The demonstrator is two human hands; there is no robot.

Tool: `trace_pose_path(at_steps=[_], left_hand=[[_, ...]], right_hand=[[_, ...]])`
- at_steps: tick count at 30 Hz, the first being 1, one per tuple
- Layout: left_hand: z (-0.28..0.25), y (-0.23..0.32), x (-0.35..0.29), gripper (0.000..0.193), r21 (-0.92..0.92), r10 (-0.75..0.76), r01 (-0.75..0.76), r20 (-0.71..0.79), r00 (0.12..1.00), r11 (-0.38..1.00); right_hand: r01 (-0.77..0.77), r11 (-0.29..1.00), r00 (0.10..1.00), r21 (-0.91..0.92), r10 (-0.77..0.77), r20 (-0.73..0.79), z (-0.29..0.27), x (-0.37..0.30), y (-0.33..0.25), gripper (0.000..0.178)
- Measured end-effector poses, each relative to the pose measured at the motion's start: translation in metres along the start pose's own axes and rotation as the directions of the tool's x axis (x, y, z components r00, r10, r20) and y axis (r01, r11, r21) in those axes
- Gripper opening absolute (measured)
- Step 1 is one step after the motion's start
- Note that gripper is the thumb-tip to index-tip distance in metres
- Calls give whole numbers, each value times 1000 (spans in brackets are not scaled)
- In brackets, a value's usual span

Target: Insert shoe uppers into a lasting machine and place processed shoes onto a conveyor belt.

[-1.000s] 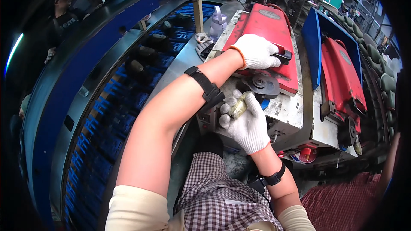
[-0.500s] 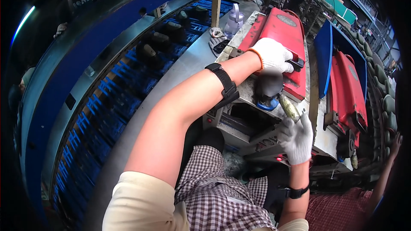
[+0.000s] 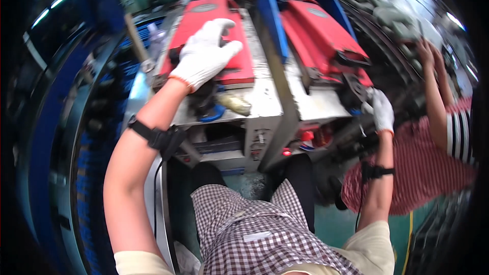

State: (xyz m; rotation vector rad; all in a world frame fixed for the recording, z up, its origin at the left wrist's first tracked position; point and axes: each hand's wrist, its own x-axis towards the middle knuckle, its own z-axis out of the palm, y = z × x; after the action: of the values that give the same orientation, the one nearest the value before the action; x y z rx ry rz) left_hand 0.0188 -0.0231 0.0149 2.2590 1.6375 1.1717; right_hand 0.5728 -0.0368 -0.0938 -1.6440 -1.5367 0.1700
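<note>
My left hand (image 3: 208,53), in a white knit glove with an orange cuff, is over the left red machine cover (image 3: 211,15). Its fingers are spread and hold nothing. Below it, a worn yellowish-green handle (image 3: 234,104) sticks out at the machine's front beside a dark rounded part and a blue piece (image 3: 213,114). My right hand (image 3: 383,111), gloved too, is at the front of the right red machine (image 3: 321,30), by its dark metal linkage (image 3: 352,87). Its fingers are curled together; blur hides what they hold.
A blue panel (image 3: 274,18) stands between the two machines. At the right is another person in a red striped garment (image 3: 407,168), arms (image 3: 433,71) raised. A blue-slatted conveyor (image 3: 94,173) runs along my left. A pale bottle (image 3: 155,38) stands beyond the left machine.
My view has turned right. My left hand has let go of the black grip on the red cover and spread its fingers. My right hand has moved from the left machine's handle to the right machine.
</note>
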Motion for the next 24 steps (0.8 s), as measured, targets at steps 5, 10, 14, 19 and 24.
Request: trace_pose_path(at_steps=[5,10,14,19,24], left_hand=[[60,71,24,54,-38,281,-279,98,955,960],[135,117,49,54,-21,535,-556,305,788,831],[171,124,62,52,16,584,-627,345,734,779],[154,146,104,49,249,711,-688,-2,704,682],[117,177,156,36,246,624,-577,-205,754,778]], right_hand=[[-85,906,996,-416,77,-36,-2,-64,-67,51],[165,935,983,-313,-130,129,0,-101,-122,48],[216,975,975,-50,-213,62,-12,-54,-112,31],[306,897,924,-319,-199,326,6,56,-107,55],[243,903,838,-355,-10,546,71,148,-108,90]])
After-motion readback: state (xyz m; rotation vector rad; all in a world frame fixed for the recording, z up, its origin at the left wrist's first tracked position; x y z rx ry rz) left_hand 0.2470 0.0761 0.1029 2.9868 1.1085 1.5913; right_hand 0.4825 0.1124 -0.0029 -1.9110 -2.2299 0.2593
